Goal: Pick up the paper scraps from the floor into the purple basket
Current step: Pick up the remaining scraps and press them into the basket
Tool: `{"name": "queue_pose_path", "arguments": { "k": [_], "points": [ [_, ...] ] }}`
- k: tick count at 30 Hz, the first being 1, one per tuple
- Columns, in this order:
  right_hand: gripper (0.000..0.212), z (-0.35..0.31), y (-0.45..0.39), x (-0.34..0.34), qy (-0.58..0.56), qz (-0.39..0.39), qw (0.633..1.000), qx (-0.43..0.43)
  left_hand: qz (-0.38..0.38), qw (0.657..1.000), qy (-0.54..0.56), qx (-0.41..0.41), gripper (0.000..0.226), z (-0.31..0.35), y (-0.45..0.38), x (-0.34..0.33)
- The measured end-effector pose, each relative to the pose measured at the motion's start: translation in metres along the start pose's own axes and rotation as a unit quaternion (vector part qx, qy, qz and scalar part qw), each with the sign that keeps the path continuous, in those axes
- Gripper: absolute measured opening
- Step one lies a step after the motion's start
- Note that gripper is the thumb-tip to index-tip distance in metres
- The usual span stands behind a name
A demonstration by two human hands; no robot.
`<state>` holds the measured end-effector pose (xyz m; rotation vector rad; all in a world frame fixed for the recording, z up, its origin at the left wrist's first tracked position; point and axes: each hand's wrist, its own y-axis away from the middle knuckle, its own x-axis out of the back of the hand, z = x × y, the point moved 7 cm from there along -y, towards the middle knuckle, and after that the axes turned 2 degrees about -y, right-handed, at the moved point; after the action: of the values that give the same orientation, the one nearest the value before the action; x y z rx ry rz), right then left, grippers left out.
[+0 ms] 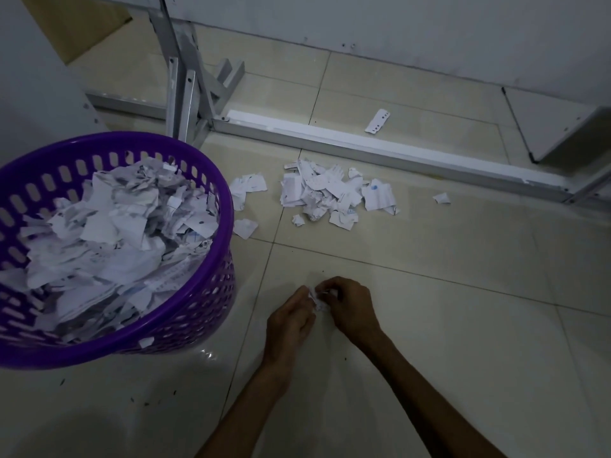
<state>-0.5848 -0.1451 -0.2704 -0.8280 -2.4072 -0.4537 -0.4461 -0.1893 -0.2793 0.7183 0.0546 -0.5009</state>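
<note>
We see our two hands low over the pale floor tiles [429,259]. Our left hand [291,320] and our right hand [352,307] meet at the fingertips, and both pinch one small crumpled paper scrap [318,300] between them. Our fingers hide most of it, so we cannot tell its shape.

The purple basket [185,320] stands on the floor to the left of our hands. It is piled up with torn paper [109,233]. Its left side is cut off by the edge of the view.

More scraps lie on the floor further away. A big pile of scraps [334,191] sits near a long metal bar [380,150]. A few loose scraps [246,188] lie just beside the basket, and one small scrap [442,198] lies off to the right. A paper strip with punched holes [377,121] lies behind the bar. The room is dim, so the marks on the papers are too hard to read.
</note>
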Motion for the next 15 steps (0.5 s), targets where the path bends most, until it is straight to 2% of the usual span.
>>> {"name": "queue_pose_path", "arguments": {
  "k": [4, 7, 11, 15],
  "points": [
    [0.01, 0.011, 0.006, 0.008, -0.094, 0.02, 0.992, -0.086, -0.009, 1.0, 0.023, -0.005, 0.025, 0.007, 0.003, -0.003],
    [0.016, 0.005, 0.008, 0.021, -0.217, 0.03, 0.966, -0.14, -0.026, 0.999, 0.026, -0.026, 0.021, 0.028, 0.006, -0.014],
    [0.02, -0.04, 0.003, 0.051, -0.291, 0.029, 0.948, -0.125, -0.061, 0.995, 0.027, -0.072, 0.029, 0.072, 0.017, -0.028],
    [0.026, -0.102, -0.005, 0.084, -0.319, 0.014, 0.944, -0.085, -0.094, 0.986, 0.033, -0.137, 0.03, 0.133, 0.042, -0.041]
  ]
}}
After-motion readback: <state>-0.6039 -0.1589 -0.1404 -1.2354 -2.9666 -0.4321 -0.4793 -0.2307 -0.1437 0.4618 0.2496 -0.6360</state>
